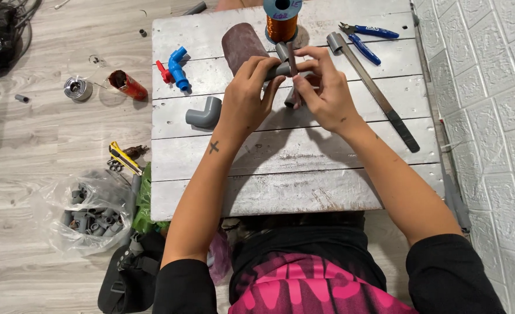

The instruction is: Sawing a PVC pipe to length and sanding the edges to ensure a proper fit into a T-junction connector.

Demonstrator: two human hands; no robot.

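Left hand point(247, 96) and right hand point(325, 93) are both gripping a grey pipe fitting point(285, 68) above the counter point(281, 168); fingers are hiding most of it. Brown roll point(241, 42) lying just behind, elbow point(205, 113) left, copper spool point(282, 20) cut off at top.

White plank table point(281, 180), pretty scuffed. Grey pipe elbow point(205, 113) at 9 o'clock, blue tap point(177, 68) at 10. Copper wire spool point(281, 20) at 12, blue pliers point(365, 39) at 2.
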